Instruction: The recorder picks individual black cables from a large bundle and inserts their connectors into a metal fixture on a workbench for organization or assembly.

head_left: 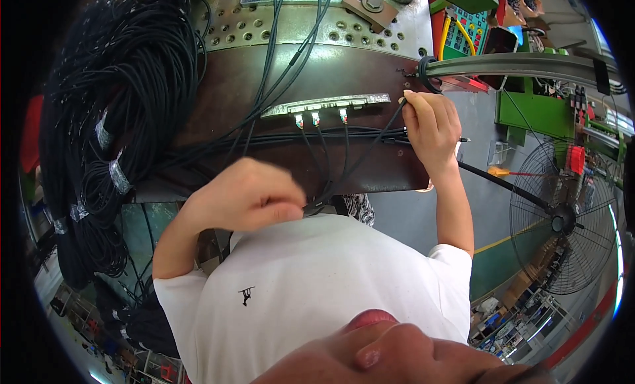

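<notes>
My right hand (433,125) pinches the end of a thin black cable (377,144) between thumb and fingertips, by the right end of a slim metal bar fixture (374,99). Three small light connectors, among them a left one (299,121) and a right one (344,116), sit against the bar's near edge, their black leads running down towards me. Curled and slightly blurred, my left hand (254,195) is at the table's near edge, close to where the leads come together. Its fingertips are hidden, so whether it holds anything does not show.
A large bundle of black cables (155,73) hangs at the left, with more cables crossing the brown tabletop (225,80). A perforated metal plate (317,30) lies at the far side. On the right are a curved metal arm (516,63) and a caged fan (562,218).
</notes>
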A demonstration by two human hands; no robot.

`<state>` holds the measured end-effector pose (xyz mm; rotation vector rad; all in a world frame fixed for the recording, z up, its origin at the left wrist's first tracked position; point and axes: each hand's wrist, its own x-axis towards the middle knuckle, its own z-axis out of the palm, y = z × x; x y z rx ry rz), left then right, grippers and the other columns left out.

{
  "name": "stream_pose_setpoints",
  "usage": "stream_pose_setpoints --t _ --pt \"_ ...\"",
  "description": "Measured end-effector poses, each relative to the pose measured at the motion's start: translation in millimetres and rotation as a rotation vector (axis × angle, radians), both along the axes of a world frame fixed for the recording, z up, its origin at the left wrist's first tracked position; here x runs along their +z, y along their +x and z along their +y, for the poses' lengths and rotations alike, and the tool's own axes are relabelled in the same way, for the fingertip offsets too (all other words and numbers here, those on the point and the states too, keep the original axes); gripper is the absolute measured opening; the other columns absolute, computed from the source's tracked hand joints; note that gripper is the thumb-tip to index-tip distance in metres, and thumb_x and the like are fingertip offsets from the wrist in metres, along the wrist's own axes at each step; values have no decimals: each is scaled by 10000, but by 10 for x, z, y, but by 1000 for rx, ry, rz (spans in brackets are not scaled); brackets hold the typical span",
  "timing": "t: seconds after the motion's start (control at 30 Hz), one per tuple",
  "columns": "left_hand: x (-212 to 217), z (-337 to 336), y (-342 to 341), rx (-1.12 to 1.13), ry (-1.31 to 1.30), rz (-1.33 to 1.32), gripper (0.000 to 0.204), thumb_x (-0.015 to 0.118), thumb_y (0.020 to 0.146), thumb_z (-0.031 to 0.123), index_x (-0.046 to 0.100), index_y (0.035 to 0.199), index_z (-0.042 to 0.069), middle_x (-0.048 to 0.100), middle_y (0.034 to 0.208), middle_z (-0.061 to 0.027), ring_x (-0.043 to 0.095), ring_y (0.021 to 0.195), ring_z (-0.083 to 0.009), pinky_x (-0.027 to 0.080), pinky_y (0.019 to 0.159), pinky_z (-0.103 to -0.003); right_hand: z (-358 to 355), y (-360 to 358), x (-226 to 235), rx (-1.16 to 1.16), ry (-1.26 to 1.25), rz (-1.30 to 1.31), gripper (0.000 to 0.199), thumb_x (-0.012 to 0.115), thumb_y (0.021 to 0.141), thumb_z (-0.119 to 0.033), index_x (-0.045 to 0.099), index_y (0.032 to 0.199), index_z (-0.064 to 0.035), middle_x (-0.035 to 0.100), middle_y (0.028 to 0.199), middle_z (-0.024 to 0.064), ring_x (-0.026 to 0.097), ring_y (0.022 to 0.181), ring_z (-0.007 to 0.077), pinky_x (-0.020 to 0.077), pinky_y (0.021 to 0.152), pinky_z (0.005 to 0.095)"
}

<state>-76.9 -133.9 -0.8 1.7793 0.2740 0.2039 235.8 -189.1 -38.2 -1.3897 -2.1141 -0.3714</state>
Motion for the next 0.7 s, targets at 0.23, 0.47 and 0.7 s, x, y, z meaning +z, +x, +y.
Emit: stream_pose_setpoints --t 0.23,0.47,0.7 --pt "-518 357 248 565 939 115 126 669 775 113 634 891 80 581 895 -4 538 835 -198 413 697 -325 27 -373 -102 48 -260 450 206 653 718 71 631 885 -47 680 974 73 650 879 250 491 803 348" --pt "-582 404 263 633 844 64 87 691 754 96 650 830 98 550 836 16 517 784 -171 408 671 -310 204 -392 -159 93 -269 348 225 672 692 63 623 888 -36 659 962 80 633 804 252 498 715 337" --pt "-605 433 241 633 784 30 112 702 740 90 657 842 87 557 840 9 520 784 -178 432 683 -306 254 -346 -152 107 -302 324 231 683 674 64 620 873 -34 630 910 75 613 759 244 497 662 329"
